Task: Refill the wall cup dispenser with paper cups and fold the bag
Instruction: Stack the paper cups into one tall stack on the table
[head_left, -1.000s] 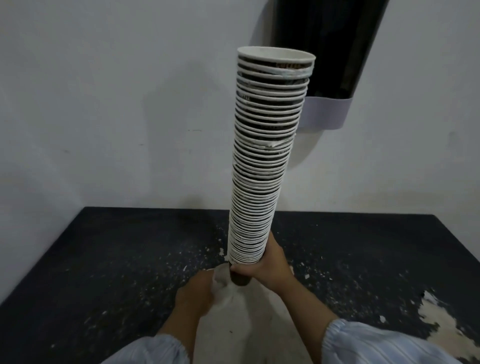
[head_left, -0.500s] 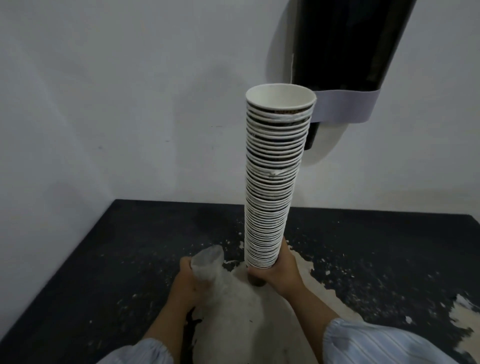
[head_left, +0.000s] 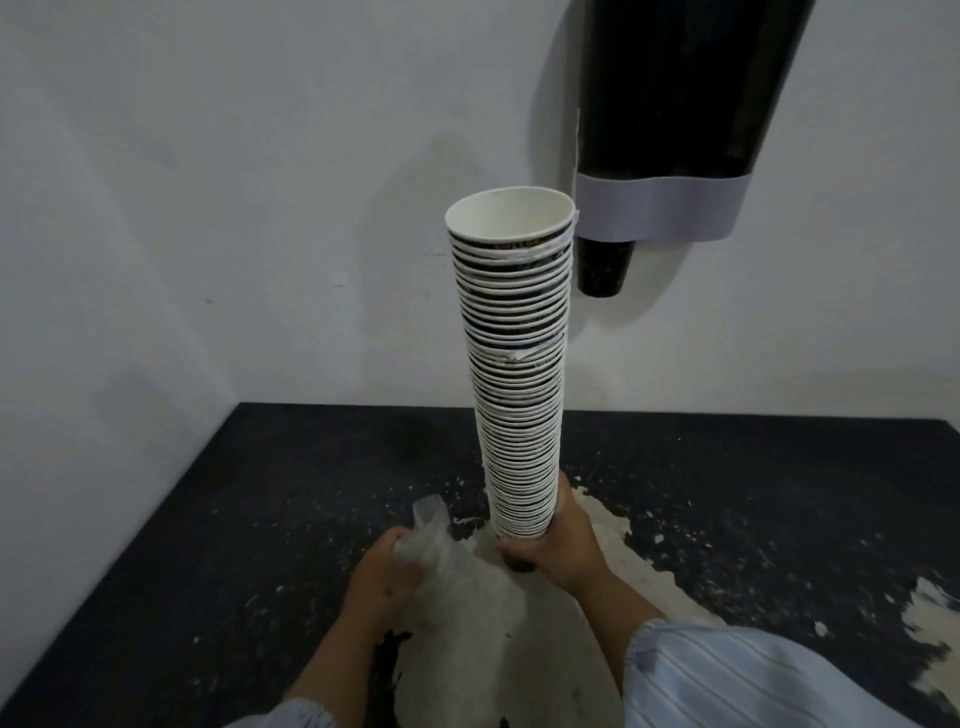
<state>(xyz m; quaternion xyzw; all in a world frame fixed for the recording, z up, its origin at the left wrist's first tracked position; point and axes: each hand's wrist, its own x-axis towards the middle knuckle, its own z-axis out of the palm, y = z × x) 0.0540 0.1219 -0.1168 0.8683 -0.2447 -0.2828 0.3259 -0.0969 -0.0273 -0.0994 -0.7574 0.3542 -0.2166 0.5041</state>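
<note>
A tall stack of paper cups (head_left: 517, 364), dark with white rims, stands upright in mid-frame, mouths up. My right hand (head_left: 558, 540) grips its bottom end. To the left, my left hand (head_left: 387, 569) holds the crumpled clear plastic bag (head_left: 457, 571), which drapes down between my forearms. The wall cup dispenser (head_left: 675, 104), a dark tube with a pale band (head_left: 660, 208) near its lower end, hangs at the upper right. One dark cup (head_left: 602, 267) pokes out of its bottom. The stack's top rim sits just left of that band.
A dark tabletop (head_left: 260, 519) with flaked, chipped paint runs to the white wall (head_left: 208, 208) behind and on the left. Pale bare patches (head_left: 930, 623) show at the right. My striped sleeves fill the bottom edge.
The stack appears lower and nearer the dispenser's bottom as the view tilts up. My left hand has drawn the bag off to the left, away from the cups' base.
</note>
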